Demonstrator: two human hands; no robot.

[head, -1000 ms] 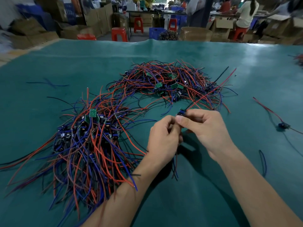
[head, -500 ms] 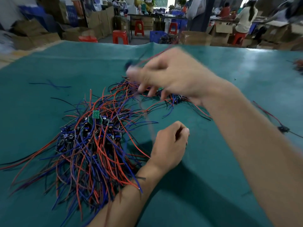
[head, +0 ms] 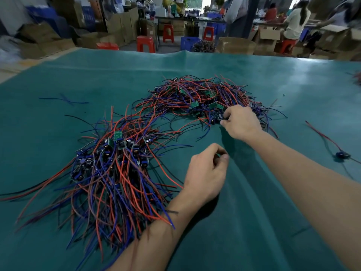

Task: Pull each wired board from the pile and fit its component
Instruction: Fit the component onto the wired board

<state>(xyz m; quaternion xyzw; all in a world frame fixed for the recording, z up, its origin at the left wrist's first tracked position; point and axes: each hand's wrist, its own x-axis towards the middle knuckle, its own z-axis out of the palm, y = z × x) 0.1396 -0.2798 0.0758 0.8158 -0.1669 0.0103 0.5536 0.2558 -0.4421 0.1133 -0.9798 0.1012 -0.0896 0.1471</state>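
Right hand point(head: 241, 122) dropped to far pile point(head: 205, 96), pinching board point(head: 220, 116); left hand point(head: 207, 173) curled, contents unclear; teal mat point(head: 273, 222).

— Where did the right hand point(head: 241, 122) go?
— It was up in the air. Now it is down on the far pile point(head: 205, 98), pinching a small dark part point(head: 220, 117).
— And the left hand point(head: 207, 173)?
— It moved away from the right one.
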